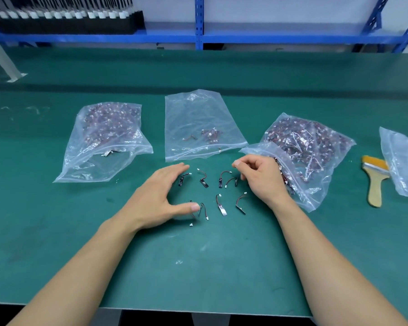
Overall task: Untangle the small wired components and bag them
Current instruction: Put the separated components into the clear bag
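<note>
Left hand (160, 196) spread flat among loose wired components (204, 183), mid worktop (57, 231) — right hand (262, 177) curled at mouth of full bag (316, 142), grip unclear.

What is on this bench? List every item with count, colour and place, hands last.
Small wired components with white plugs: about eight, black with reddish wires, loose on the mat between the hands.
Clear plastic zip bags: four, transparent; full left bag, nearly empty middle bag, full right bag, edge bag cut off at the right.
Wooden-handled brush: one, yellow bristles, between the full right bag and the edge bag.
Bench mat: one, green, under everything.
Metal shelving: one, blue, behind the bench.
Left hand: open, spread over the loose components.
Right hand: fingers curled, at the full right bag's mouth.
</note>
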The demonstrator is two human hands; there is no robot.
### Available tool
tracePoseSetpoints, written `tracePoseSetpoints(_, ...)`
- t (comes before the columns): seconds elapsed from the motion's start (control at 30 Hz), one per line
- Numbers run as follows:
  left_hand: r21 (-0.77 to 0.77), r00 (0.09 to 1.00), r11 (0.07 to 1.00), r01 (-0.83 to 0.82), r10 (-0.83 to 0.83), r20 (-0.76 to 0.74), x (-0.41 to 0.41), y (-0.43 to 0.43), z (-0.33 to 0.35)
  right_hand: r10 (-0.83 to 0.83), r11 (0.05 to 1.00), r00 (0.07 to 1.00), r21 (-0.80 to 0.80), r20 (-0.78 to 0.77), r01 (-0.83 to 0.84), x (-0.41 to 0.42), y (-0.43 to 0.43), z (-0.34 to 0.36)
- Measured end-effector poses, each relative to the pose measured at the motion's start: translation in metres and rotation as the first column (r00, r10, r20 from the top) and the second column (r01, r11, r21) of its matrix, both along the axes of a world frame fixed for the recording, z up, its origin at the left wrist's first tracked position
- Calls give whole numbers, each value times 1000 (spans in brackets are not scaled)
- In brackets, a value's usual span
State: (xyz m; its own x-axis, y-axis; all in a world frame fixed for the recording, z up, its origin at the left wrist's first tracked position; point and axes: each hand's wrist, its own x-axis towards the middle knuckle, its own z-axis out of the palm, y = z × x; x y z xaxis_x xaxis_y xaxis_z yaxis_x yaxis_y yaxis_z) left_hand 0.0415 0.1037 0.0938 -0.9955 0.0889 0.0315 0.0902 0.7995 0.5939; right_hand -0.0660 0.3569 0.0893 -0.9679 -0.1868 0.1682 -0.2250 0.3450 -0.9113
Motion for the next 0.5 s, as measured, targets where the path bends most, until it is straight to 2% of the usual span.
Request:
tracePoseSetpoints(0.1,-146,998,988,58,-57,9,-4,18,-1,2,1000,1000,-6,2,-2,0,-2,-1)
tracePoseSetpoints(0.23,-252,992,960,119,-125,-6,-17,53,-6,0,1000,1000,-24,-5,0,0,-3,-1)
tracePoseSetpoints(0.4,-269,982,949,164,-183,-49,-39,93,-9,14,999,1000,-41,-18,-15,1,-1,1)
tracePoseSetpoints(0.5,-221,974,970,101,-141,-176,-48,99,-8,3,999,1000,-41,-16,-4,1,-1,1)
